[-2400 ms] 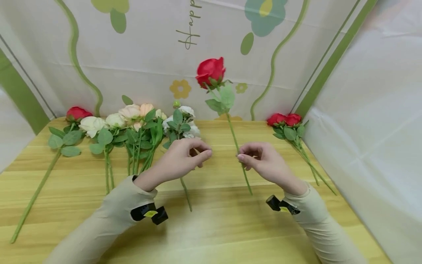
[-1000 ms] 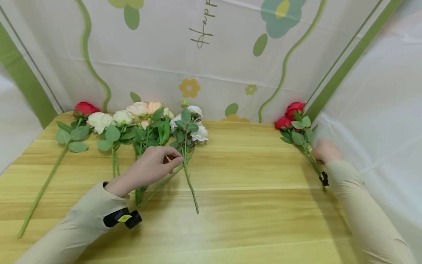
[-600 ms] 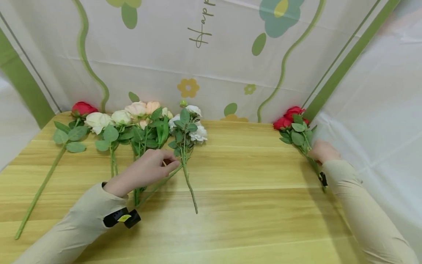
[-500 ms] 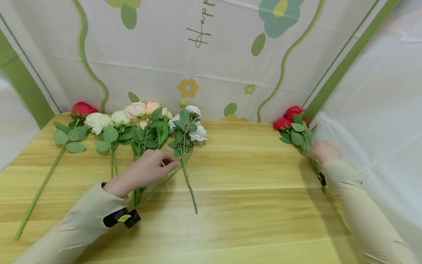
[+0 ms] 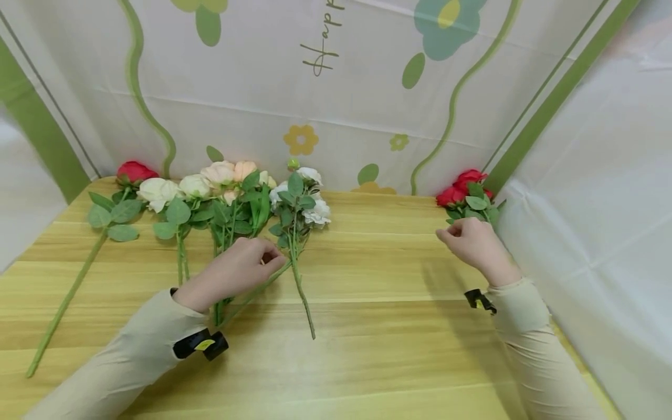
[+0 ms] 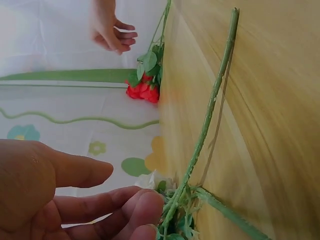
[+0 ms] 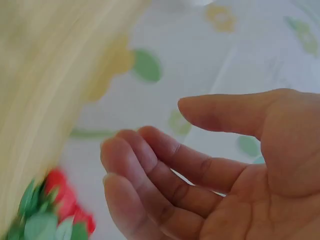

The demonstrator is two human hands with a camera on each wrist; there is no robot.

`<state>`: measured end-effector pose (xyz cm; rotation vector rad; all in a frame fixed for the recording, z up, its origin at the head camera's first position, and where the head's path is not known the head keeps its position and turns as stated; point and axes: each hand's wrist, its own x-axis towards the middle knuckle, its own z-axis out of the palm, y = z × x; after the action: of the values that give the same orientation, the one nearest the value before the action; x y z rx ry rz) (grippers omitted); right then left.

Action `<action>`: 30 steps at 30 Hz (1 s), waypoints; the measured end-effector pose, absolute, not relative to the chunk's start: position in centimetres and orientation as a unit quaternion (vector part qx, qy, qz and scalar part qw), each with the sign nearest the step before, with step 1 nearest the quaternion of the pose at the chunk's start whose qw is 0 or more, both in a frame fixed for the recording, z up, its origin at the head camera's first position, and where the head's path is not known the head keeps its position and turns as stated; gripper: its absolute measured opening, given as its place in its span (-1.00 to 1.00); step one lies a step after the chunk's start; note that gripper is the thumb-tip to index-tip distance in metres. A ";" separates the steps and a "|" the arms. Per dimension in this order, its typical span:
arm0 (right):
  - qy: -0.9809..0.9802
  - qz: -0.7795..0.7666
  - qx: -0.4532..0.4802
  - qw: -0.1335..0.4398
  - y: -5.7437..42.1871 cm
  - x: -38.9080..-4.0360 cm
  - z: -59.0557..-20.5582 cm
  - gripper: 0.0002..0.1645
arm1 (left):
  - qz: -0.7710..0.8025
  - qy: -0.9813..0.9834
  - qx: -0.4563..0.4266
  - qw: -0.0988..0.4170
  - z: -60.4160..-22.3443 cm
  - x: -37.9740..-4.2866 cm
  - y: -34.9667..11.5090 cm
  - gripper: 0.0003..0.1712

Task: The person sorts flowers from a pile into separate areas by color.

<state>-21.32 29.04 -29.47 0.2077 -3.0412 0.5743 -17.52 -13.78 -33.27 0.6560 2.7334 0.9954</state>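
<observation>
My left hand [image 5: 236,268] hovers loosely curled and holds nothing, beside the stem of the white flowers [image 5: 317,213]. In the left wrist view a gap shows between its thumb [image 6: 85,171] and fingers, and the bare green stem [image 6: 207,117] runs just past the fingertips. My right hand [image 5: 478,248] is raised above the table at the right, its relaxed fingers empty in the right wrist view. Behind it lie the red roses [image 5: 462,188] in a bunch; the hand and forearm hide their stems in the head view.
A single red rose [image 5: 135,172] lies at the far left of the wooden table [image 5: 378,350]. Cream roses [image 5: 160,193] and peach roses [image 5: 244,171] lie between it and the white flowers. A printed cloth [image 5: 236,70] stands behind the table, and white fabric [image 5: 604,233] borders its right.
The right hand first held one red rose upright, then laid it with the other red roses. It has since let go, lifted and moved left. The left hand has moved left from mid-table.
</observation>
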 end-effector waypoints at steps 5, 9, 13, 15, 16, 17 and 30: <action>-0.969 0.227 0.096 0.005 25.9 -20.4 -29.1 -0.61 | 0.298 0.923 0.209 0.125 -33.0 -18.7 -12.4 -0.63; -0.960 0.254 0.117 -0.020 24.0 -20.1 -29.3 -0.62 | 0.271 0.930 0.177 0.172 -32.9 -19.9 -11.2 -0.44; -0.955 0.259 0.137 -0.035 22.9 -19.6 -29.4 -0.66 | 0.263 0.930 0.140 0.217 -32.9 -21.4 -10.6 -0.39; -0.955 0.255 0.145 -0.045 22.5 -19.3 -29.6 -0.67 | 0.264 0.928 0.133 0.229 -33.2 -22.1 -10.5 -0.40; -0.956 0.251 0.146 -0.049 22.5 -19.1 -29.6 -0.67 | 0.265 0.926 0.134 0.232 -33.3 -22.5 -10.5 -0.42; -0.956 0.247 0.147 -0.052 22.4 -19.0 -29.7 -0.67 | 0.270 0.925 0.131 0.235 -33.5 -22.8 -10.4 -0.45; -0.947 0.262 0.179 -0.056 21.4 -18.2 -30.0 -0.71 | 0.321 0.909 0.081 0.252 -34.6 -24.0 -10.8 -0.72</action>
<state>-18.24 21.40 -29.98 0.5827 -3.0845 0.8527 -23.98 -10.85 -34.56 0.2197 2.4738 0.8729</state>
